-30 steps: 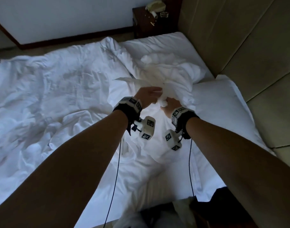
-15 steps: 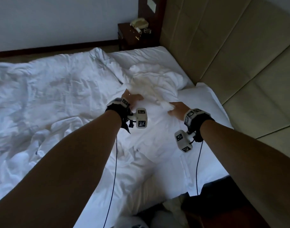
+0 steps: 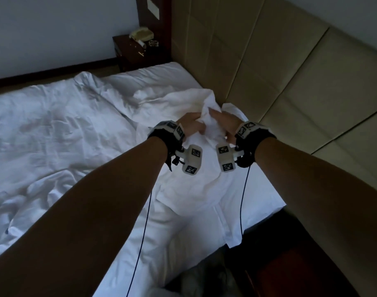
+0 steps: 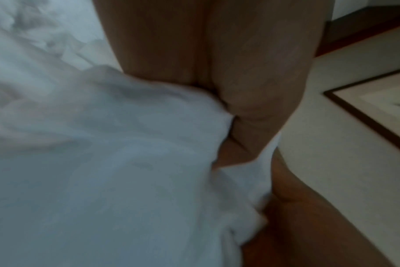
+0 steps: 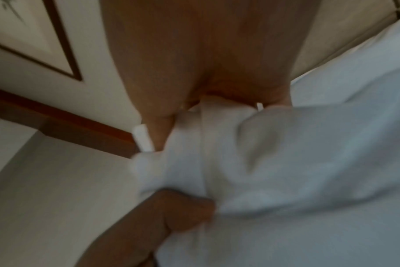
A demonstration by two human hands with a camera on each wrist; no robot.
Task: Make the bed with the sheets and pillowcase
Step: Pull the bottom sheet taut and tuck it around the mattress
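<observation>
**Hands close together on a bunched fold of white linen near the headboard**

Nearest the person, a dark patch of floor shows at the bedside, and just beyond it lies a flat white piece, probably the pillowcase (image 3: 196, 189), spread on the mattress. Above it the left hand (image 3: 190, 125) and right hand (image 3: 225, 122) meet, almost touching, both with fingers curled round one gathered wad of cloth (image 3: 207, 116). Half a second ago the hands were apart, pressing into the linen; a second ago they were together and further from the headboard. They now sit closer to the headboard (image 3: 269, 82) and lift the bunch clear of the bed. That suggests the person is hunting for an edge or opening in the fabric, so the bed-making is at an early stage; the sheets (image 3: 55, 129) to the left lie rumpled across the mattress.

The head view alone gives the layout: beyond the hands the far corner of the bed, then the nightstand (image 3: 132, 52) with a telephone (image 3: 141, 34) on it. The wrist views, though blurred, show the grips from below. The left wrist camera shows fingers (image 4: 258, 115) folded into white cloth. The right wrist camera shows a fold running between the right fingers (image 5: 158, 122), with the other hand (image 5: 183, 211) gripping the same cloth below, and a framed picture (image 5: 64, 59) on the wall, unseen from the head.
</observation>
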